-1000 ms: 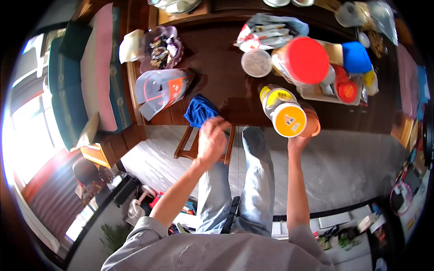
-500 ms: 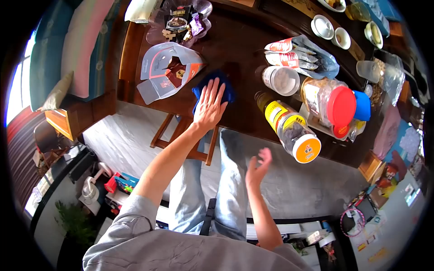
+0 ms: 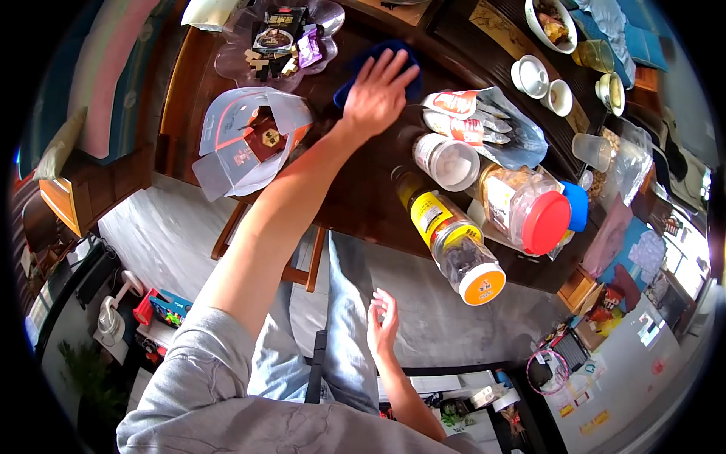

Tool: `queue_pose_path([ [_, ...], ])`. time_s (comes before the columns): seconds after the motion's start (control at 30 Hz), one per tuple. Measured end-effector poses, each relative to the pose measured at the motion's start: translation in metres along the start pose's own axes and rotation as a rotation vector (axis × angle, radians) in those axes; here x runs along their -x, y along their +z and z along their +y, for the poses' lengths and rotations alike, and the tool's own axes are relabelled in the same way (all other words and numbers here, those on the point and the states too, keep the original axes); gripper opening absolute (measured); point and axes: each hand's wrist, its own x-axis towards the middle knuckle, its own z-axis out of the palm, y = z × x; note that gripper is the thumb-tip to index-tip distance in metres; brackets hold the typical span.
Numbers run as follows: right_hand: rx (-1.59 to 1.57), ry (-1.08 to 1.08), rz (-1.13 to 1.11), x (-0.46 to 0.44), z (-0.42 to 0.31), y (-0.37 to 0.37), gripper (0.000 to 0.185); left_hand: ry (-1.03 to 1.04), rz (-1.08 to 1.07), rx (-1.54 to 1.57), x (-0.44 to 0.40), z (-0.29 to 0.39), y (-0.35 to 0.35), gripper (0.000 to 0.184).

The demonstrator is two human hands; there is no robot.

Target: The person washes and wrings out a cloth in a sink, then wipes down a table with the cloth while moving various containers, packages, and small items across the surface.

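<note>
My left hand (image 3: 376,98) lies flat with fingers spread on a dark blue cloth (image 3: 350,85), pressing it onto the dark wooden table. Left of that forearm stands an open clear plastic box (image 3: 227,147) with a brown packet (image 3: 266,138) inside. Beyond it is a clear flower-shaped tray (image 3: 234,64) holding a black box, a purple wrapper and small blocks. My right hand (image 3: 383,321) hangs below the table edge, fingers loosely bent and apart, with nothing visible in it.
On the right are a white-labelled jar (image 3: 454,166), a yellow-labelled jar (image 3: 432,214), a red-lidded jar (image 3: 546,223) and foil snack bags (image 3: 514,125). White bowls (image 3: 557,97) stand farther back. A wooden stool (image 3: 306,272) is under the near edge.
My left hand has slid the cloth away from me, deeper across the table. My right hand remains low, its fingers a little more curled. The camera view has shifted.
</note>
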Motion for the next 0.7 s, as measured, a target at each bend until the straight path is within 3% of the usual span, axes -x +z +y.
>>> queue_pose_path([
  [0.07, 0.001, 0.016, -0.024, 0.002, 0.007, 0.001, 0.035, 0.093, -0.058, 0.058, 0.025, 0.017, -0.007, 0.058],
  [0.3, -0.122, 0.113, -0.078, -0.012, -0.022, 0.011, 0.027, -0.023, -0.549, 0.063, 0.222, 0.08, -0.083, 0.06],
  [0.4, -0.064, 0.056, -0.174, -0.026, -0.035, 0.006, 0.027, 0.0, -0.606, 0.103, 0.22, 0.077, -0.091, 0.061],
  [0.47, -0.064, 0.026, -0.165, -0.042, -0.039, 0.013, 0.027, -0.026, -0.525, 0.085, 0.186, 0.066, -0.076, 0.062],
  [0.67, 0.001, -0.362, -0.136, -0.115, -0.093, 0.039, 0.028, -0.032, 0.056, -0.063, 0.022, 0.0, -0.008, 0.06],
  [0.7, -0.038, -0.376, -0.128, -0.119, -0.098, 0.043, 0.029, -0.03, 0.074, -0.085, 0.013, -0.003, -0.003, 0.059],
])
